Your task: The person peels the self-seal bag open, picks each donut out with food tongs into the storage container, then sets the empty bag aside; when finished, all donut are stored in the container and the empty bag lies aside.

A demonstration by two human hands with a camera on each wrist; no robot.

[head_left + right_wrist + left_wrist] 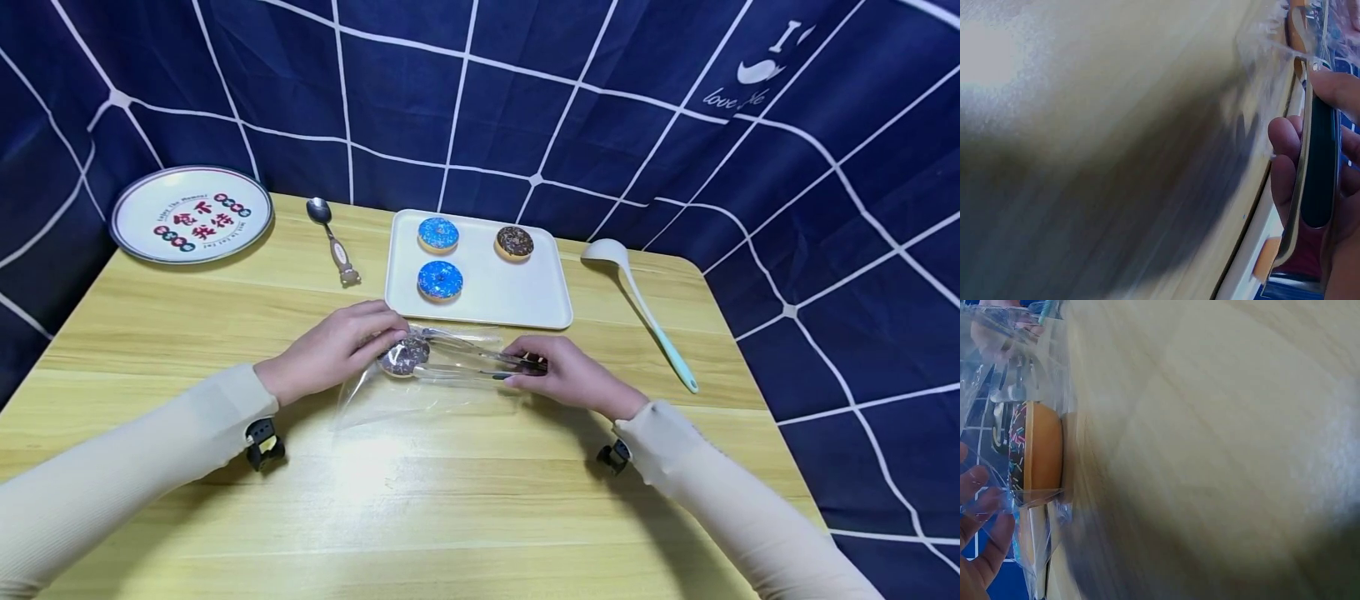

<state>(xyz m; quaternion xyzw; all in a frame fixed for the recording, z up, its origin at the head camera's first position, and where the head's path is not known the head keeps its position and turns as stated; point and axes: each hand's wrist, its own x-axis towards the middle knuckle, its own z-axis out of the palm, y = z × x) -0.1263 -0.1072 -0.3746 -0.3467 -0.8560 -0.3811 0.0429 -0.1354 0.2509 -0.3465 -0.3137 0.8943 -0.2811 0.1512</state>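
Observation:
A clear plastic bag [378, 407] lies on the table in front of the white tray. Inside it sits a chocolate-topped donut with sprinkles [402, 360], its plain side showing in the left wrist view. My left hand [337, 348] holds the bag's film beside the donut, thumb and fingers bent. In my right hand [573, 375] are metal tongs [1319, 169] with a dark grip, held between thumb and fingers. The tongs' arms reach leftward into the bag, their ends close to the donut; whether they touch it is hard to tell through the film.
On the white tray [498, 300] rest two blue donuts [440, 281] and another chocolate donut [514, 242]. To its left are a spoon [337, 248] and a printed plate [191, 242]. A ladle [637, 296] lies to the right. Dark blue cloth [405, 92] hangs behind the table.

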